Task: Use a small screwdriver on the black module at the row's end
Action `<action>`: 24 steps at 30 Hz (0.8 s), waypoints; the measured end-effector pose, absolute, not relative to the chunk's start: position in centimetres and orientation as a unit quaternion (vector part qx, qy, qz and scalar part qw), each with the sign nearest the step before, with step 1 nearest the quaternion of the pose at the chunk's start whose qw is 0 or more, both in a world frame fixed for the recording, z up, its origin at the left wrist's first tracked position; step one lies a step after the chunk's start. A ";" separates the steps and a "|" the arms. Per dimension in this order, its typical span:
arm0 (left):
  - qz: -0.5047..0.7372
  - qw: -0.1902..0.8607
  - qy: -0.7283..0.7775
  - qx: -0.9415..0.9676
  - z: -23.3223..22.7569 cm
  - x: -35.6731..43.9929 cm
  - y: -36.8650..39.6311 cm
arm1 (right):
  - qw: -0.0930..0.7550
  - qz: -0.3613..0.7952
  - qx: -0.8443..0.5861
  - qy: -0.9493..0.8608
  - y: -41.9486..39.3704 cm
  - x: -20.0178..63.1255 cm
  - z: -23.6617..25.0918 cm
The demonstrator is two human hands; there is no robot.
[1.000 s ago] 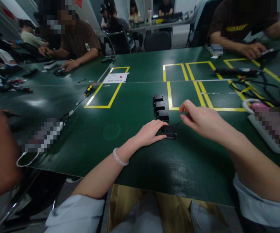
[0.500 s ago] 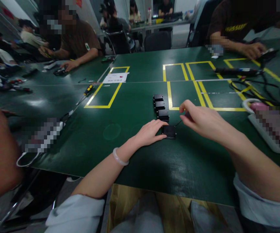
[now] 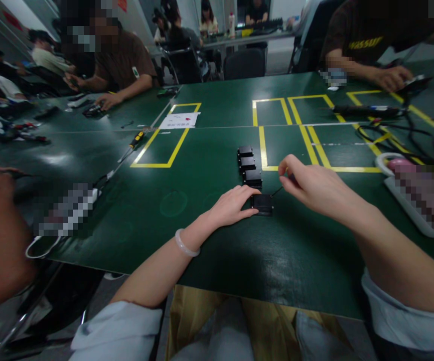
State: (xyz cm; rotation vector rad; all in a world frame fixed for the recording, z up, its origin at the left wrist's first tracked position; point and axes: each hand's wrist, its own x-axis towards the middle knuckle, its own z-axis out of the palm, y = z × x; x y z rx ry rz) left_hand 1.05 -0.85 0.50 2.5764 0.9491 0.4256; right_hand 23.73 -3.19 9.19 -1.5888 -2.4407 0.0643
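A: "Status?"
B: "My L grip (image 3: 234, 205) holds black case (image 3: 263, 204) by its L side, on worktop (image 3: 220, 260); my R grip (image 3: 309, 183) pinches thin tool (image 3: 277, 191) at case's far R corner."
A: "Contents?"
B: "Can't see inside; 3 more cases (image 3: 248, 163) beyond."

Dark green counter (image 3: 217, 260) marked with yellow tape (image 3: 151, 165). I see four black boxes (image 3: 262, 204) on it in a row; to their left, a white paper (image 3: 180, 120) and a screwdriver (image 3: 137, 139); to the right, a black rod (image 3: 367, 111).
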 end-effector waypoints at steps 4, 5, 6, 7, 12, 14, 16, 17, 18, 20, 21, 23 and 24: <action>0.150 0.182 0.336 0.912 0.5 1.1 -0.9 | 0.124 0.034 -0.545 -0.828 -3.2 23.7 9.3; 0.151 0.181 0.336 0.912 0.5 1.1 -0.9 | 0.123 0.034 -0.546 -0.828 -3.2 23.7 9.3; 0.151 0.181 0.336 0.912 0.5 1.1 -0.9 | 0.122 0.032 -0.547 -0.828 -3.2 23.6 9.3; 0.151 0.181 0.335 0.912 0.5 1.1 -0.9 | 0.121 0.030 -0.547 -0.828 -3.2 23.6 9.3; 0.150 0.180 0.337 0.912 0.5 1.0 -0.9 | 0.103 0.008 -0.560 -0.822 -3.0 23.7 9.1; 0.150 0.179 0.339 0.911 0.5 1.0 -0.9 | 0.101 0.009 -0.557 -0.824 -3.0 23.7 9.0; 0.149 0.179 0.340 0.911 0.4 1.0 -0.8 | 0.110 0.016 -0.550 -0.828 -3.0 23.8 9.0; 0.150 0.179 0.341 0.911 0.4 1.0 -0.8 | 0.117 0.019 -0.548 -0.828 -3.1 23.8 9.0; 0.150 0.180 0.341 0.910 0.3 1.0 -0.8 | 0.123 0.022 -0.547 -0.828 -3.1 23.8 9.0; 0.151 0.180 0.340 0.911 0.3 1.0 -0.8 | 0.131 0.026 -0.547 -0.827 -3.2 23.8 9.0; 0.151 0.180 0.339 0.911 0.3 1.0 -0.8 | 0.131 0.027 -0.547 -0.827 -3.2 23.8 9.1; 0.151 0.179 0.339 0.911 0.4 1.0 -0.8 | 0.125 0.023 -0.547 -0.827 -3.2 23.7 9.1; 0.151 0.178 0.338 0.912 0.4 1.0 -0.8 | 0.121 0.018 -0.548 -0.827 -3.1 23.7 9.1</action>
